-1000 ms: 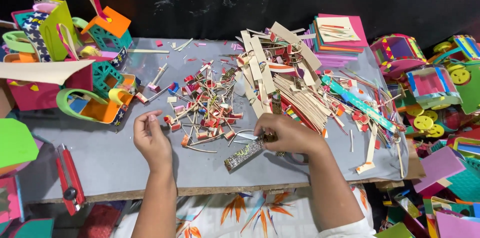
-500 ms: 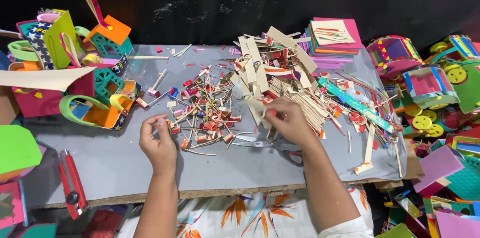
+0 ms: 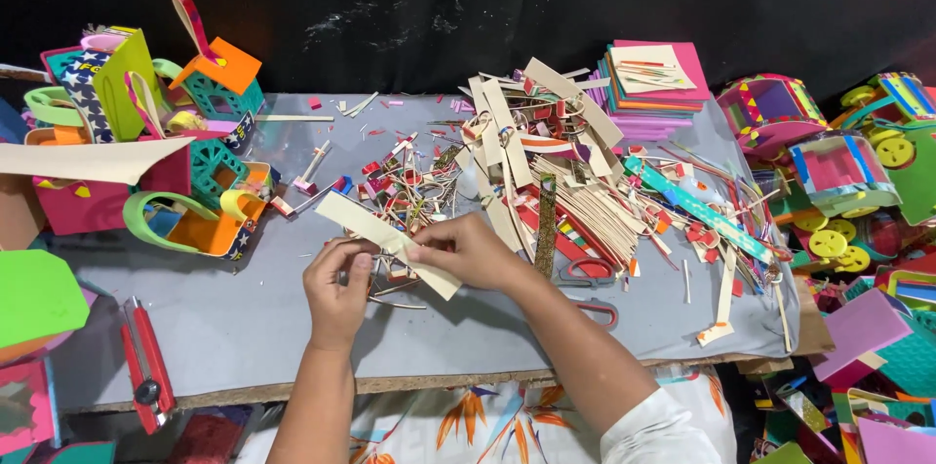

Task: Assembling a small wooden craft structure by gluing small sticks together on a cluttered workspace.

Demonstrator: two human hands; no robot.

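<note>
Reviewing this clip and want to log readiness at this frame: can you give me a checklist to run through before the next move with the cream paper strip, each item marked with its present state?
1. Both hands on the strip: ok. The left hand and right hand both pinch the cream paper strip.
2. Strip lifted off the grey table cover: ok, as far as the head view shows.
3. Strip intact: cannot tell; the hands hide its middle.
4. Red scissors within reach: ok, beside the right forearm.
5. Red utility knife away from the hands: ok, near the left edge.
6. Scrap pile apart from the strip: not ok, scraps lie right behind it.
</note>
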